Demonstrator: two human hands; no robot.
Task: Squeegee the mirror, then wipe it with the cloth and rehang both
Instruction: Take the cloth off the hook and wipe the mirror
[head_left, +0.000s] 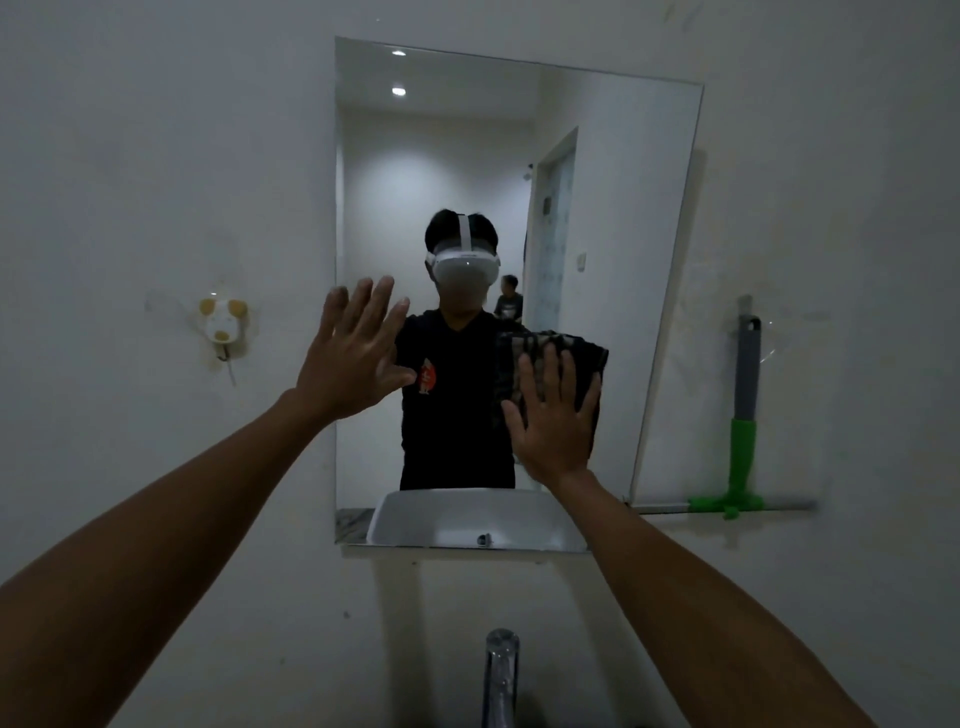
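Both hands are up at the mirror (519, 156), mid-frame. My right hand (553, 421) is flat, fingers spread, pressing the dark cloth (571, 353) against the glass, lower right of the mirror. Left hand (353, 358) is spread wide with nothing in it, at the mirror's left edge. Squeegee (743, 415) hangs on the wall right of the mirror, little hook (223, 325) on the left wall, faucet (501, 675) bottom centre.
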